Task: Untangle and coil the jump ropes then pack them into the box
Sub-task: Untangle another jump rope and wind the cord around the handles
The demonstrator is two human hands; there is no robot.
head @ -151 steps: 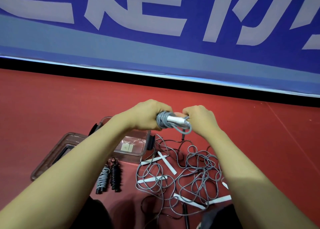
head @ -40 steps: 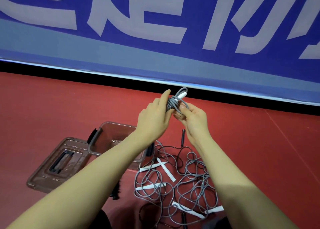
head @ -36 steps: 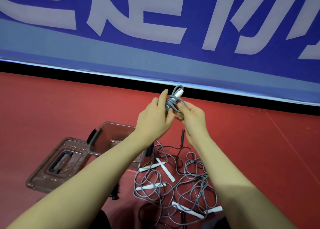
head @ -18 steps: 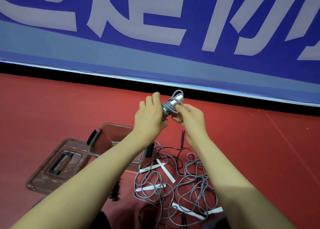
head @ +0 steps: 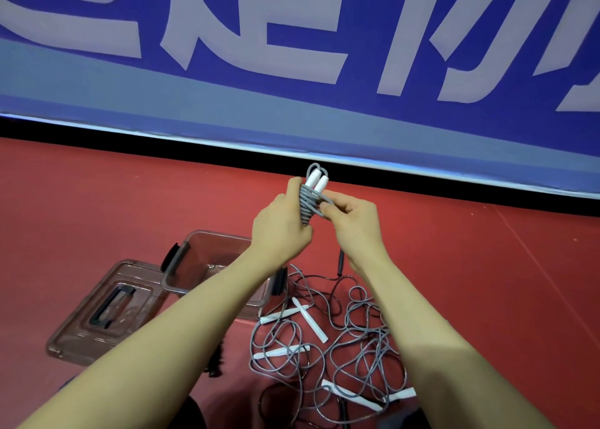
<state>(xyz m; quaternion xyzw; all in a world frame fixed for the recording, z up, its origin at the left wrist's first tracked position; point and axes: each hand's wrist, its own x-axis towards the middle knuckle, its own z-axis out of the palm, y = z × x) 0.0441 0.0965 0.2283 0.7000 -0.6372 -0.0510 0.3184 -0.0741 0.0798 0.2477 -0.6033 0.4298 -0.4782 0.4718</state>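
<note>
blue banner (head: 292,110) along the far wall, large pale grey-white characters printed across it, cropped at the top edge, only lower strokes showing, none legible as whole characters, no other text, labels, brands or numbers readable anywhere

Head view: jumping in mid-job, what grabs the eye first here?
Both hands, left and right, hold a coiled grey rope with white handles up at centre frame. Below them a tangled pile of ropes sprawls on the red floor, with the open clear box and its lid to its left.
</note>
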